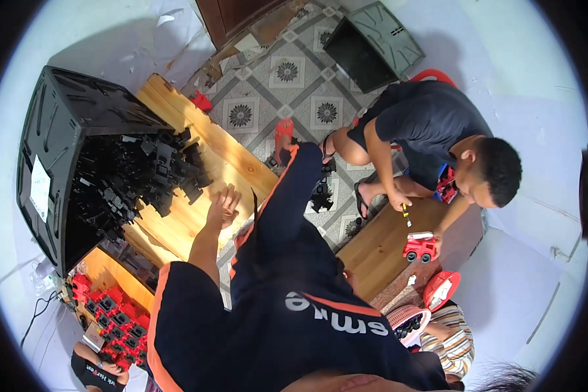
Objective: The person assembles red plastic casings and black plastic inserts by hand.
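My left hand (225, 204) is over the edge of a light wooden table (238, 153), fingers loosely bent and apart, holding nothing that I can see. Nearest to it is a heap of black plastic parts (157, 166), spilling from a big black crate (49, 140) tipped on its side. A small patch of skin beside my trunk may be my right hand (349, 279); its fingers are hidden behind my dark shirt.
On the right, a seated co-worker (431, 124) holds a yellow-handled screwdriver (405, 210) and a red toy truck (421, 247). Red parts with black pieces (117, 320) cover the lower-left table. Black parts (321, 195) lie on the tiled floor; another crate (375, 49) stands behind.
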`<state>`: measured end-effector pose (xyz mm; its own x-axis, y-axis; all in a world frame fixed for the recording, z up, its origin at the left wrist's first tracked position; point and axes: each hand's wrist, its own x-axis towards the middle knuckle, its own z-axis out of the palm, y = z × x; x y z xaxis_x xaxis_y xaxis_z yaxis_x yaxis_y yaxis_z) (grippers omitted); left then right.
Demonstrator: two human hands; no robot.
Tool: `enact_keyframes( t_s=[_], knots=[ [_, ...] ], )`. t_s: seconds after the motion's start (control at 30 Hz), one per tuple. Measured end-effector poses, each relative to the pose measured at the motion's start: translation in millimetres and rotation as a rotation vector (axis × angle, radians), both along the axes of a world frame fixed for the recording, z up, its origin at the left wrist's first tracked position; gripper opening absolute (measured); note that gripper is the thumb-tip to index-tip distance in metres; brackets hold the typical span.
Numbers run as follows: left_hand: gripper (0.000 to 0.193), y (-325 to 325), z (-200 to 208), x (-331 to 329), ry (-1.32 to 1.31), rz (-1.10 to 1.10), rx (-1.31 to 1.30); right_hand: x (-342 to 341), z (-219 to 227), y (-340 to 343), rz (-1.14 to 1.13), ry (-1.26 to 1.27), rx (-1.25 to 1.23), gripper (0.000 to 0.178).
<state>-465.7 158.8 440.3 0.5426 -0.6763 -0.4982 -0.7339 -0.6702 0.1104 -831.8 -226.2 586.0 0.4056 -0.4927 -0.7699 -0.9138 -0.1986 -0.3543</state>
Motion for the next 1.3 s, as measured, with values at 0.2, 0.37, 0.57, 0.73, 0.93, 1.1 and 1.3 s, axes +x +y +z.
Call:
enact_keyframes(
  t_s=[0.2, 0.37, 0.57, 0.73, 0.93, 1.1, 1.3],
  knots=[
    [0.079, 7.6, 15.4, 5.9, 0.003, -0.088, 0.076, 143.9, 22.5, -49.8, 0.07, -0.054, -0.075, 0.019],
    [0.064, 17.3, 15.2, -14.8, -0.177, -0.02, -0.005, 437.2, 22.7, -102.2, 0.608, -0.439, -0.273, 0.022],
    [0.081, -33.4, 36.2, 7.6, 0.147, 0.317, 0.171, 785.9, 14.7, -60.6, 1.163, -0.644, -0.381, 0.021],
    [0.022, -106.2, 51.3, 42.0, 0.483, 1.051, 0.149, 892.2, -23.5, 35.4, 1.526, -0.601, 0.092, 0.028],
    [0.027, -226.1, 106.4, 154.4, 0.52, 1.804, -0.06, 967.6, -26.7, 69.3, 1.873, -0.327, 0.317, 0.029],
    [0.022, -289.3, 109.3, 245.3, 0.206, 2.137, -0.292, 1073.3, -69.9, 70.9, 2.376, -0.351, 0.208, 0.029],
    [0.042, -332.8, 120.2, 302.0, 0.089, 2.326, -0.499, 1108.4, -91.9, 94.0, 2.444, -0.252, 0.262, 0.027]
  ],
)
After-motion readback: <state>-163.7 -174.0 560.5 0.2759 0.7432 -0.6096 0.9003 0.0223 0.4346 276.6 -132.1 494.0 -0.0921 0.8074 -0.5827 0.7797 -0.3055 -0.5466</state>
